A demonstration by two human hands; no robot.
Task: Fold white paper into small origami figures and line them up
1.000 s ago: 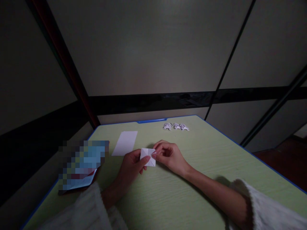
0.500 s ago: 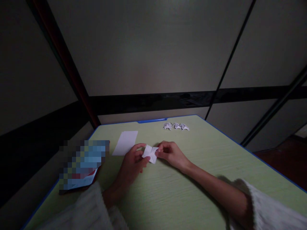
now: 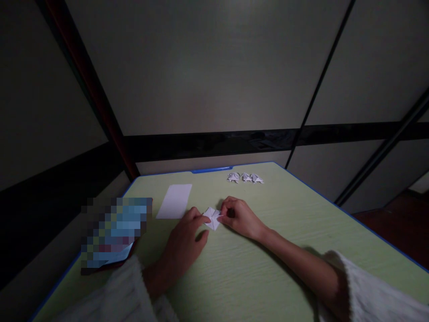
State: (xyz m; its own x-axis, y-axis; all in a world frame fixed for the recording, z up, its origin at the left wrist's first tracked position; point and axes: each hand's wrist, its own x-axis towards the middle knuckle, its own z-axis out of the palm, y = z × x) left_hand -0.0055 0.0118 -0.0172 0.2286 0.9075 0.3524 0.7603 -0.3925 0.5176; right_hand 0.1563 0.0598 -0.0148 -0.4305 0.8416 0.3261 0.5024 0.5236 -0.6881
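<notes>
On the pale-green wood-grain tabletop (image 3: 228,277), white rectangular paper (image 3: 174,201) lies unfolded. Left hand (image 3: 183,242): grip apart, one finger on the creased white paper square (image 3: 213,224). Right hand (image 3: 243,219): clamped on its edge. Square appears part-folded; three folded white-paper figures (image 3: 246,178) appear complete.

Your right hand (image 3: 241,218) covers one corner of the folded paper (image 3: 213,221); pixelation masks the device (image 3: 122,232) near the surface's (image 3: 284,210) left edge; your sleeves (image 3: 372,288) are cut off.

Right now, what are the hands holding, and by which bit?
The right hand pinches the folded white paper square by its right corner; the left hand touches its left side, thumb held away.
</notes>
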